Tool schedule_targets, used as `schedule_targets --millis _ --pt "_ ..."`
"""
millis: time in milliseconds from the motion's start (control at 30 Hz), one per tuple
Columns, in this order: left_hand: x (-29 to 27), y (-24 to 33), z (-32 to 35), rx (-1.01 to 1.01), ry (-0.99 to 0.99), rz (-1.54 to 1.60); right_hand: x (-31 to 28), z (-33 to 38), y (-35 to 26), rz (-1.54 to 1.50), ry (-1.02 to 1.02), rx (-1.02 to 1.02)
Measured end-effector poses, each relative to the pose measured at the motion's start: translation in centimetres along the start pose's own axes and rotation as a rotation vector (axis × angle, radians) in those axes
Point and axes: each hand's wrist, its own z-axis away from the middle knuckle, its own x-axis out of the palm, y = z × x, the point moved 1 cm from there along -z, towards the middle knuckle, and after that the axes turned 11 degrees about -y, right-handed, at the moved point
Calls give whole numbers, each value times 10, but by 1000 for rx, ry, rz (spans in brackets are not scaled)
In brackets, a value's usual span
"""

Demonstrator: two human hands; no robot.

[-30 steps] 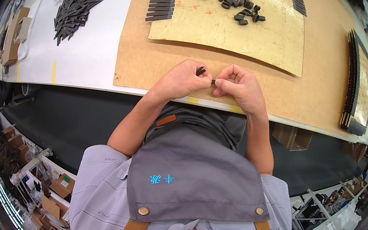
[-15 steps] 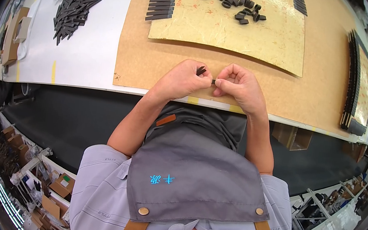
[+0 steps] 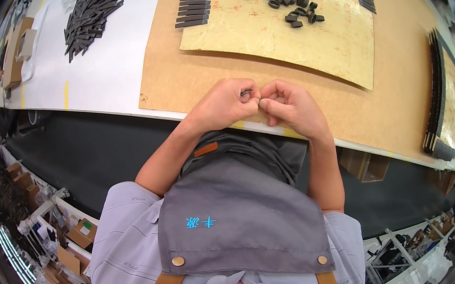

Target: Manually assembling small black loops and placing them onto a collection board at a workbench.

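Close above the table's front edge, my left hand (image 3: 225, 105) is closed on a short black strip (image 3: 246, 92), a dark bit of which shows inside its curled fingers. My right hand (image 3: 294, 110) pinches at the same spot, thumb and forefinger tips meeting those of the left. The strip's end between the fingertips is mostly hidden. Beyond the hands lies a yellowish board (image 3: 284, 49), with several loose black loops (image 3: 295, 5) on it. Flat black strips (image 3: 193, 10) are lined up along its left edge.
A brown sheet (image 3: 188, 89) lies under the board on the white table (image 3: 121, 32). Far left is a heap of black strips (image 3: 92, 15). Another board (image 3: 448, 101) edged with black strips stands at the right. Cardboard boxes (image 3: 18, 54) sit at the left edge.
My hands have drawn closer together, and the dark piece that showed between their fingertips is now covered. Less of the strip shows in my left hand. The view has shifted slightly.
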Motion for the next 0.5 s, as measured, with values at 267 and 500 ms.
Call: schedule_targets --millis 267,500 --pt "-6 2 2 17 -42 -119 -4 -2 -4 252 -108 91" --pt "-6 -1 6 76 30 35 0 -2 -1 177 11 -64"
